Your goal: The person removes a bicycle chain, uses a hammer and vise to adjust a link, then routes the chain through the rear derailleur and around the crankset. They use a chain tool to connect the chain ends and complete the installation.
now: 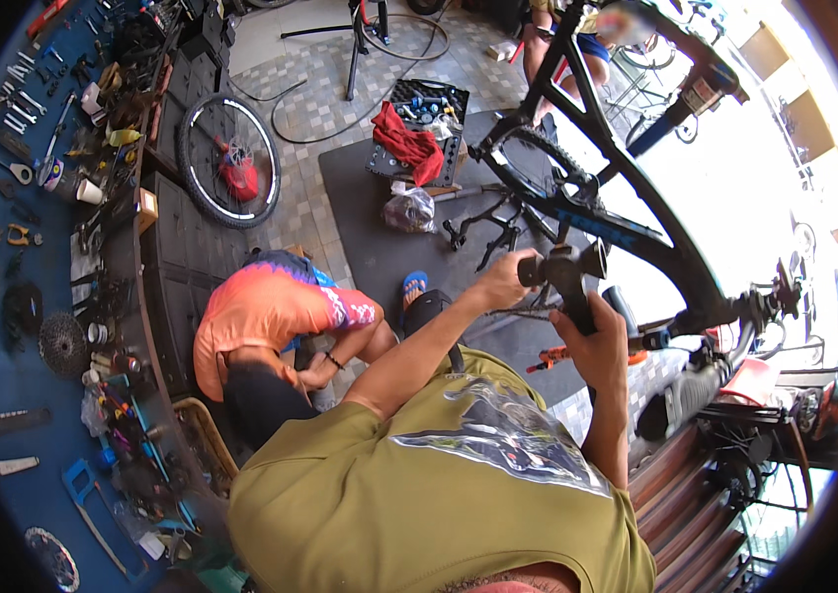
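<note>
Ahead of my chest is a thick black part (pixel 571 280) with a round knob on its left and a flared end on its right, perhaps a clamp head. My left hand (pixel 504 284) closes its fingers on the knob side. Around the part's thick lower shaft, my right hand (pixel 594 346) is wrapped. Just beyond stands a black bicycle frame (pixel 642 237), raised and tilted, its tube passing close to the flared end. An orange-and-black piece (pixel 549 358) shows beside my right hand. Whether the part touches the frame is hard to tell.
A crouching person in an orange shirt (pixel 266 316) is close on my left. Farther off are a wheel (pixel 229 161), a toolbox (pixel 419 148) with a red cloth (pixel 407 144), and a plastic bag (pixel 409 210). Tools hang on a blue wall panel (pixel 4 366). Another person (pixel 592 59) is beyond the frame.
</note>
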The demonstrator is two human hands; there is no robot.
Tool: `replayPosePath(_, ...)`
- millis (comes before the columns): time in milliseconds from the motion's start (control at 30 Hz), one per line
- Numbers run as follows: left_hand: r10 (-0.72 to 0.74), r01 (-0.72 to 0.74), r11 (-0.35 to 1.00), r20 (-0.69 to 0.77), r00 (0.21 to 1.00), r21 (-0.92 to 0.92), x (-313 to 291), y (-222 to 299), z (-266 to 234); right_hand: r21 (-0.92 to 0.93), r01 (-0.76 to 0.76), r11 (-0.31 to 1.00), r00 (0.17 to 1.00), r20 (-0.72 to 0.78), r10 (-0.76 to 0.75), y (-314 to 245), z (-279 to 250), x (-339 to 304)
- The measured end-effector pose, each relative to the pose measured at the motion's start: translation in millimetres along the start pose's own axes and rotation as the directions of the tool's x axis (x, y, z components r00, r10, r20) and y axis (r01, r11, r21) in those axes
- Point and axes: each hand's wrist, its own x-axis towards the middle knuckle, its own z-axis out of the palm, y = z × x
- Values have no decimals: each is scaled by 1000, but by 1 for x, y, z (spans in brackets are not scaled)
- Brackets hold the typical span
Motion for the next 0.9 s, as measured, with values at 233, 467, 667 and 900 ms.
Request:
replayPosePath(233,213,-266,956,323,922,128,84,-13,-61,-83,-82,993,995,-63,77,-19,53,72)
replayPosePath(467,-148,40,975,506,850,217,127,18,-214,68,-138,988,990,-11,139,-88,123,234)
replayPosePath(667,-275,329,932,293,916,-151,119,49,-370,262,-85,961,983,178,39,-167,160,382)
replayPosePath(900,-49,49,999,-224,973,-5,87,142,-516,529,-34,848,955,267,-129,-231,216,509)
